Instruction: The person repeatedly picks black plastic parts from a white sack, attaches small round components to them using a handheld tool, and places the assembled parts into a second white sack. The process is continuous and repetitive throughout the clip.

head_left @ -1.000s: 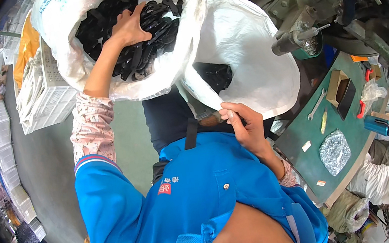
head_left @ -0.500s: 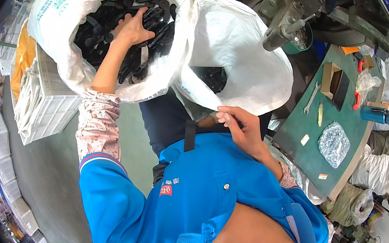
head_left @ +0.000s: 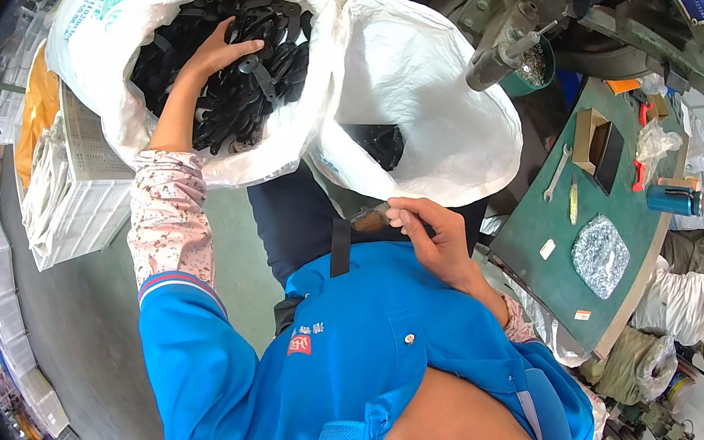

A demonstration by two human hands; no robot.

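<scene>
The left hand (head_left: 219, 51) reaches up to about eleven o'clock and lies, fingers spread, on a heap of black plastic parts (head_left: 248, 90) that fills a large white sack (head_left: 127, 89); whether its grip has closed on any one part cannot be told, since the fingertips sink among the pieces. Just beside this sack, toward one o'clock, a second white sack (head_left: 427, 110) stands with its mouth folded open and a smaller dark clump of parts (head_left: 377, 143) at its bottom. The right hand (head_left: 431, 240), near the centre of the view, has its grip curled shut on the lower rim of that second sack, thumb and fingers pinching the fabric close to the person's blue jacket (head_left: 344, 356). At three o'clock a green counter (head_left: 559, 281) carries a wrench (head_left: 558, 171), a small open cardboard box (head_left: 590, 137), a blue cylinder (head_left: 671, 199) and a clear bag of small metal pieces (head_left: 598, 244). A grey machine (head_left: 520, 7) rises at about one to two o'clock above the counter. White plastic crates (head_left: 86, 185) stand at nine to ten o'clock on the floor.
</scene>
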